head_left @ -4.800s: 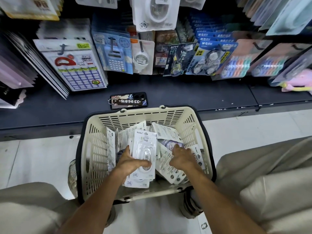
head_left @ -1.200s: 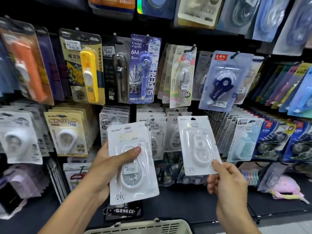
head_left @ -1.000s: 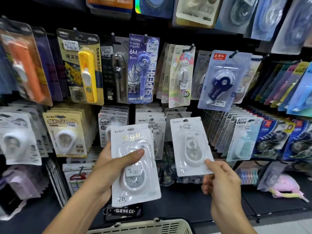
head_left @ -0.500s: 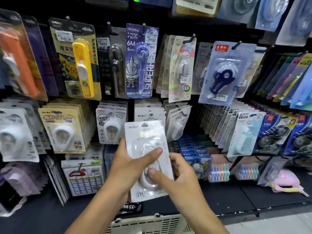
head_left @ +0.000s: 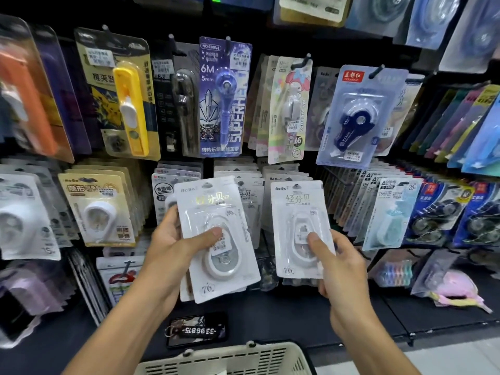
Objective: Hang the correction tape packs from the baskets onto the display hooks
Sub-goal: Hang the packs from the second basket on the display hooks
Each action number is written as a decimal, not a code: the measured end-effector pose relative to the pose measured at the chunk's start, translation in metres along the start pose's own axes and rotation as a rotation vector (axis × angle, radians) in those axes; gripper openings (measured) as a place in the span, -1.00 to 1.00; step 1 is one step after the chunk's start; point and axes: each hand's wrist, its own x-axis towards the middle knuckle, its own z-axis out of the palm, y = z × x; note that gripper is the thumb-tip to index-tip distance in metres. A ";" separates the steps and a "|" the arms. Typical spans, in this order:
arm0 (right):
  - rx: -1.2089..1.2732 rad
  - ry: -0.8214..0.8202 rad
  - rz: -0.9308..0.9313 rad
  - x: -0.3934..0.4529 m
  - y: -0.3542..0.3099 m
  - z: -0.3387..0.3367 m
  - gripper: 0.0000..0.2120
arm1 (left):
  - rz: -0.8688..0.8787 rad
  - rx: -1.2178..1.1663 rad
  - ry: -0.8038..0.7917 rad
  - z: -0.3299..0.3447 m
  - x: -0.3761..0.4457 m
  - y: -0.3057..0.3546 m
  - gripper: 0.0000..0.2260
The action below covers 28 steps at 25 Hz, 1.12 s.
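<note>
Hazards, largest first. Display wall [head_left: 338, 169]: the lower hook rows are densely stocked, so the target hook for the BoBo row sits hidden behind hanging cards; a blind push could miss it and bend the card's hang hole. Left hand [head_left: 173, 255] grips a stack of white correction tape packs [head_left: 216, 239], thumb across the front blister; judged risk: the rear packs, held only by friction, slide out toward the cream basket [head_left: 230, 359] at the frame's bottom edge. Right hand [head_left: 338, 269] pinches a single pack [head_left: 299, 228] low down, its top free to sway.

Legible text: "BoBo", "轻分贝" and "76" on both held packs; "6M 5mm SUPERH…" on the purple card [head_left: 224, 96]; "-3396875-" on the tag [head_left: 197, 331] at the black shelf's front edge.
</note>
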 end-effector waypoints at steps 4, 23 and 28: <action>0.069 0.001 0.051 0.006 -0.005 0.000 -0.73 | 0.010 -0.008 -0.005 0.000 -0.002 0.003 -0.41; -0.029 -0.106 -0.033 0.004 0.001 -0.001 -0.66 | -0.055 -0.031 0.101 0.005 -0.005 0.004 -0.74; 0.029 -0.148 0.076 0.007 0.000 -0.012 -0.50 | -0.062 -0.063 0.125 0.006 -0.003 0.009 -0.76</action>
